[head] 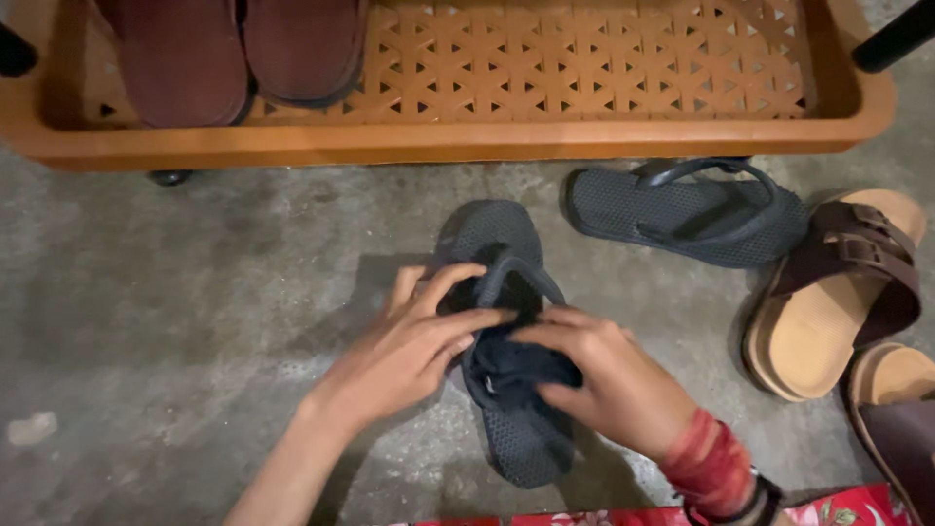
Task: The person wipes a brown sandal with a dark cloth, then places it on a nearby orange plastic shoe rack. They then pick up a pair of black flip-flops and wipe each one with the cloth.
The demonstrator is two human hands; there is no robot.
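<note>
A dark grey flip-flop [497, 239] lies on the concrete floor in the middle of the head view, toe end pointing away from me. My left hand [414, 341] rests on its left side with the fingers curled over the strap. On the sandal's right side, my right hand [609, 375] grips the strap and a dark cloth [506, 370] bunched on the footbed. Both hands meet over the strap. The middle of the sandal is hidden under my fingers. Red bangles circle my right wrist.
A matching dark flip-flop [682, 214] lies to the right. Two tan sandals with brown straps [838, 287] sit at the right edge. An orange plastic shoe rack [467, 141] spans the back, with a pair of maroon slippers [239, 54] on it.
</note>
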